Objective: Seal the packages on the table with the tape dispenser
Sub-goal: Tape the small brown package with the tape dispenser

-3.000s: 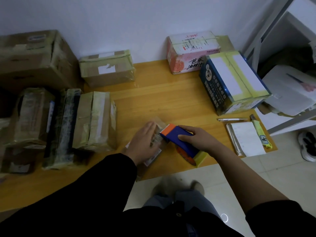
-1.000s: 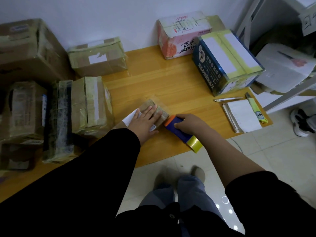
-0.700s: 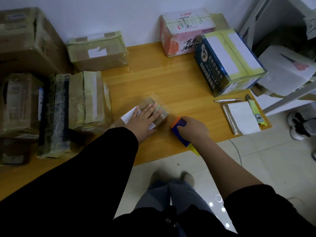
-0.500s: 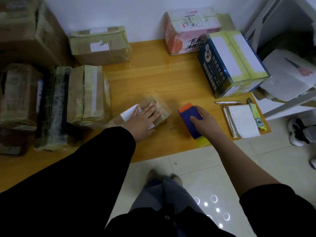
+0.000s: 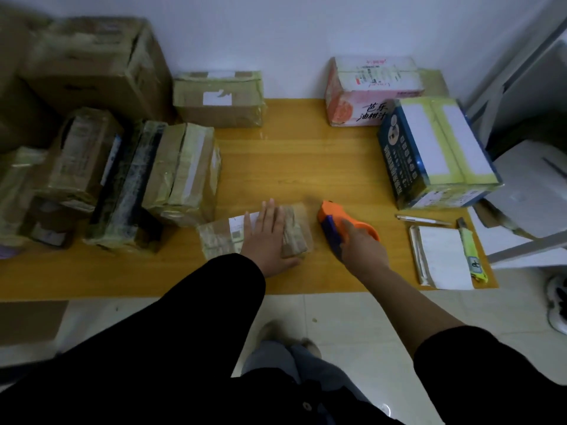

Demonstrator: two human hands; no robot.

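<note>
- Black sleeves [image 5: 184, 348] fill the lower frame; pale glossy floor tiles [image 5: 352, 326] show between them.
- Left hand [image 5: 267, 237], centre of frame: palm down, fingers straight and close together, pressed flat on top of the small package [image 5: 296, 233].
- Small package: a low, oblong brown cardboard parcel wrapped in wrinkled clear tape, with a white label at its left end. It lies near the front edge of the table [image 5: 306, 161].
- Right hand [image 5: 363, 248], just right of centre: fingers curled round the body of the tape dispenser [image 5: 333, 220].
- Tape dispenser: smooth plastic with an orange shell and a blue side. Its rounded nose points up-frame, just beside the package's right end; whether they touch cannot be told.
- Table: yellow-orange wood grain with a glossy finish.
- Right of frame: a white notepad [image 5: 441, 256], a slim pen [image 5: 420, 220] above it, and a narrow yellow-green tool [image 5: 469, 250] along its right edge.
- Left of frame: a taped brown parcel [image 5: 184, 173] beside dark film-wrapped bundles [image 5: 129, 185].
- Right, farther back: a blue box [image 5: 435, 151] banded in yellow tape.
- Top, against the white wall [image 5: 276, 32]: a pink-and-white carton [image 5: 365, 90], a brown taped box [image 5: 217, 99] and a large plain carton [image 5: 92, 65] at upper left.
</note>
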